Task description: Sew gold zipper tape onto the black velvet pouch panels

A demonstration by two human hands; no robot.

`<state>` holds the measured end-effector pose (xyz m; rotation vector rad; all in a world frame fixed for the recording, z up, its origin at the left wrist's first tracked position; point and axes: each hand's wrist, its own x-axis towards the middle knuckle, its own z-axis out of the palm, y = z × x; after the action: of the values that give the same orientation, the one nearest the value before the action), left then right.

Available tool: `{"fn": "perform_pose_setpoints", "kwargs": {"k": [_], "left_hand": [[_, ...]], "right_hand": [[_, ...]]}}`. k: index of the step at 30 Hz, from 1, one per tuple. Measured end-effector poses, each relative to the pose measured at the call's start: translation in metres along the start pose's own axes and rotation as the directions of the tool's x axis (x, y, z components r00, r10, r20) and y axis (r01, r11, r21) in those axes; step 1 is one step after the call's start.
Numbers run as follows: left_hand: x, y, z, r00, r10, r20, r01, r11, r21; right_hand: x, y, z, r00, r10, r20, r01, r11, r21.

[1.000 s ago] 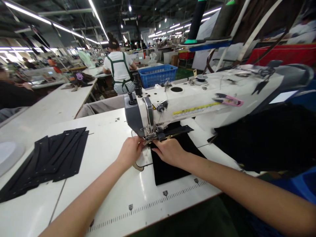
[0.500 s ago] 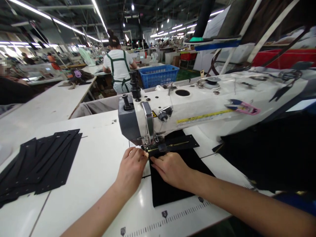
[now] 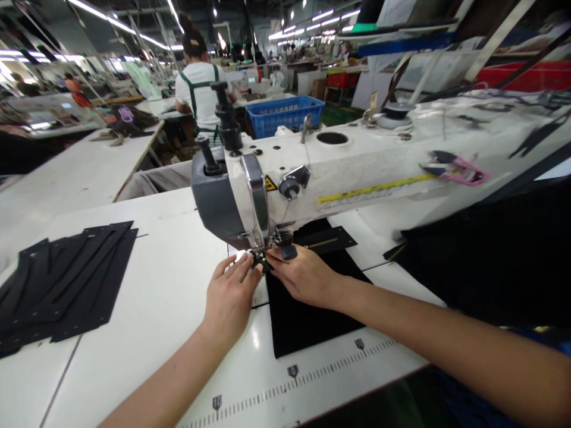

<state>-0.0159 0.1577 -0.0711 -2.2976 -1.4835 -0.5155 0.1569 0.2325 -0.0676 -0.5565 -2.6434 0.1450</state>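
A black fabric panel (image 3: 303, 321) lies flat under the head of a white sewing machine (image 3: 370, 172), with a black strip (image 3: 341, 239) on top. The strip has a gold-coloured line along its middle, perhaps a zipper. My left hand (image 3: 232, 297) is left of the presser foot (image 3: 261, 252), thumb and fingertips closed at the edge of the black work. My right hand (image 3: 307, 276) rests over the panel, its fingers bunched on the strip just right of the foot. Both sets of fingertips are partly hidden by the machine's parts and the dark fabric.
A fanned stack of black pieces (image 3: 66, 279) lies on the white table (image 3: 169, 267) at left. Dark fabric (image 3: 491, 249) is heaped at right. Pink-handled snips (image 3: 464, 169) sit on the machine arm. Beyond are a blue basket (image 3: 285, 113) and a person (image 3: 200, 89) turned away.
The view has tilted down and shifted slightly. My right hand has moved forward to the presser foot and now covers part of the strip. My left hand stays beside the foot.
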Motion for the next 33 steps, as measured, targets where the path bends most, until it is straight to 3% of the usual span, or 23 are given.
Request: {"fn": "perform_pose_setpoints", "kwargs": {"k": [10, 23, 33], "left_hand": [[0.01, -0.001, -0.006, 0.99, 0.142, 0.024, -0.143, 0.985, 0.098], [0.01, -0.001, -0.006, 0.993, 0.107, 0.041, -0.11, 0.992, 0.056], [0.012, -0.011, -0.008, 0.983, 0.167, 0.078, -0.167, 0.986, 0.004]], "right_hand": [[0.002, 0.008, 0.0, 0.998, -0.058, 0.0, 0.058, 0.998, -0.006], [-0.001, 0.006, 0.005, 0.999, -0.047, -0.01, 0.047, 0.999, -0.018], [0.0, -0.004, 0.003, 1.0, -0.002, 0.011, 0.002, 1.0, -0.023]]}}
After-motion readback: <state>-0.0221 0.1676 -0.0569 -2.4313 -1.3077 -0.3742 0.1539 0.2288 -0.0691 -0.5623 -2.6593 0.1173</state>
